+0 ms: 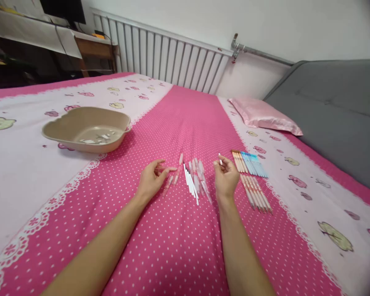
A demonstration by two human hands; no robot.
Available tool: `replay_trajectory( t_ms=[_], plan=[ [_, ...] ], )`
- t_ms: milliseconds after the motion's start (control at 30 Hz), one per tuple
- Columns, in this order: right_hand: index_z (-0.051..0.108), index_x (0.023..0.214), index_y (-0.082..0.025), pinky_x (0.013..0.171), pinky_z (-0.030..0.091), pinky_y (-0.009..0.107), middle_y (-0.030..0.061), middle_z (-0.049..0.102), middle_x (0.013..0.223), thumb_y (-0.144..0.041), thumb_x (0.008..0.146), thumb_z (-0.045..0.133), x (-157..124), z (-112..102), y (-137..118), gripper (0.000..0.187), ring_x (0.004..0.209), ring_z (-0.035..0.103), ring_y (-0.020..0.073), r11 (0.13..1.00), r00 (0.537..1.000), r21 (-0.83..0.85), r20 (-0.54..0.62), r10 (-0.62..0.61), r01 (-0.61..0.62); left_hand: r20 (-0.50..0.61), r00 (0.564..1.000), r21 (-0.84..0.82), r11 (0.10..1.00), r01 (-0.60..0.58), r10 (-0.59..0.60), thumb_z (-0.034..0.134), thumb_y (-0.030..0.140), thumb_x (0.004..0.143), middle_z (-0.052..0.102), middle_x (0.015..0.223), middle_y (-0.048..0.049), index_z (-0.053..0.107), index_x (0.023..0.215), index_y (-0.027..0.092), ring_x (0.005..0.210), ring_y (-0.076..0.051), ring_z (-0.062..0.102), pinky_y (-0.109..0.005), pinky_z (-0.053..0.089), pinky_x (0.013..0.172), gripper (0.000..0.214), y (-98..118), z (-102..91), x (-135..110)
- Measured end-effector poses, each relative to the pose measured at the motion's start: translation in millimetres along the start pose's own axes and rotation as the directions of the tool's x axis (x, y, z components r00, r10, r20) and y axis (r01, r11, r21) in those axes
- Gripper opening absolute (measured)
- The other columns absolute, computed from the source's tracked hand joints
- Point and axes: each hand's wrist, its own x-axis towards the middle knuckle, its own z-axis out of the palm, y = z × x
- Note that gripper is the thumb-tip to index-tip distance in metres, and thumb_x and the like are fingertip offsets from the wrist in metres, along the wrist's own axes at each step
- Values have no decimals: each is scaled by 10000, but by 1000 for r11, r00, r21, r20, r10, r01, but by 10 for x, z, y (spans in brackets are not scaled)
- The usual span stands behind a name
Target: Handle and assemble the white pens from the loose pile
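My left hand (152, 179) hovers beside a few pink translucent pen barrels (176, 177), its fingers stretched and apart. Between my hands lie several thin white pen refills (191, 185) with dark tips. Right beside them is a loose pile of pale pink clear pen parts (199, 170). Thumb and fingers of my right hand (226, 177) pinch a small white piece (220, 162), mostly hidden by the fingers. To the right, pens lie in neat rows: brown-capped pens (239, 161), blue pens (254, 165) and, nearer me, pinkish pens (255, 194).
A beige plastic basin (83, 144) with small white scraps inside stands on the bed at left. The pink dotted bedspread (179, 246) is slightly creased. A pink pillow (265, 114) lies at back right by a grey headboard (333, 98). A white radiator (163, 53) lines the wall.
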Motion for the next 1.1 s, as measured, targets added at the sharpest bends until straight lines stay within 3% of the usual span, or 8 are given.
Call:
replay_trajectory(
  t_ms=[167,267,367,433,500,633,867,1100],
  plan=[
    [675,948,-120,686,457,280,73,663,815,-394,819,480,-23,-16,-62,361,723,585,157,994,992,-71,-86,-90,84,-44,976,431,885,-175,214,550,357,763,579,1025,-105,572,1143,160,999,-260,517,-389,413,884,428,22,-15,-32],
    [680,854,-138,687,436,268,68,636,814,-442,858,432,-32,-43,-156,392,744,563,155,965,960,-179,-174,-222,191,-36,969,465,862,-201,246,556,344,760,587,990,-105,605,1080,151,977,-259,515,-384,415,876,376,29,-11,-39],
    [616,791,-153,658,432,250,35,593,731,-458,889,366,-34,-70,-231,407,686,561,136,962,941,-141,-217,-259,232,-47,962,453,864,-219,269,559,323,755,590,962,-103,621,1041,137,944,-248,525,-373,425,857,346,13,0,-33],
    [575,809,-166,573,410,232,-17,538,608,-460,903,330,-47,-78,-252,394,552,523,118,970,971,-141,-107,-215,199,-59,960,442,869,-221,274,562,306,748,592,946,-100,627,1021,130,931,-246,533,-373,433,845,331,-6,4,-25],
    [582,825,-177,519,363,224,-30,529,563,-441,897,359,-75,-74,-251,354,496,489,116,935,979,-297,122,-165,195,-69,959,423,879,-220,274,558,296,749,592,929,-94,633,996,131,918,-242,542,-373,441,834,306,-30,4,-17],
    [668,833,-212,571,356,248,35,664,710,-388,813,508,-168,-35,-239,239,663,591,174,699,887,-653,458,58,292,-82,960,366,904,-221,268,496,268,802,595,910,-85,637,955,138,890,-220,554,-363,451,816,245,-76,-5,-6],
    [657,1003,-203,646,423,309,125,690,931,-405,767,543,-320,36,-332,332,847,641,263,438,811,-835,490,319,332,-105,961,318,924,-212,256,436,214,835,600,872,-68,633,900,146,816,-187,564,-343,463,780,218,-86,-15,-12],
    [659,956,-183,656,435,320,138,684,931,-341,760,531,-342,76,-298,282,845,644,270,473,792,-819,509,338,324,-103,955,338,913,-230,279,450,224,831,602,869,-60,628,892,154,795,-179,559,-335,464,747,202,-67,-16,-23]
  ],
)
